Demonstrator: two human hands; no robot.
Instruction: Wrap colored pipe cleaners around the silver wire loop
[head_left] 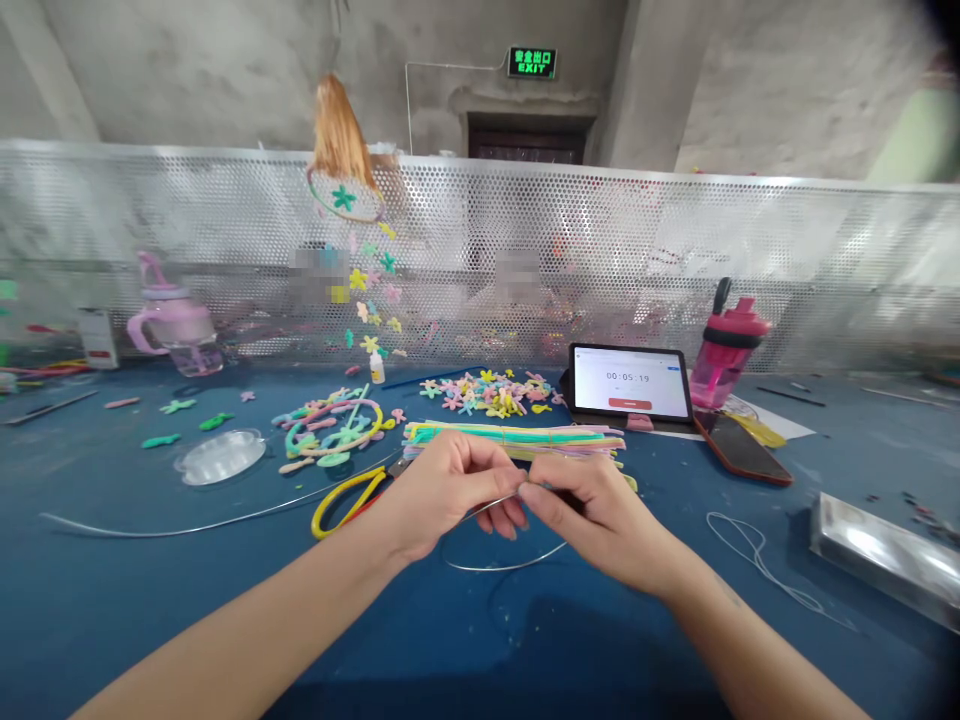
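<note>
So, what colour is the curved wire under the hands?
The wire is silvery, seen in the head view.

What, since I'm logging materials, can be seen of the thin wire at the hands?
The thin wire is silvery and looks like metal. The left hand and right hand appear to pinch it where they meet. One stretch slants down and left from there, and a shallow curve bows below both hands over the blue table. The hands hide whether these stretches join, and whether the curve touches the table is unclear.
</note>
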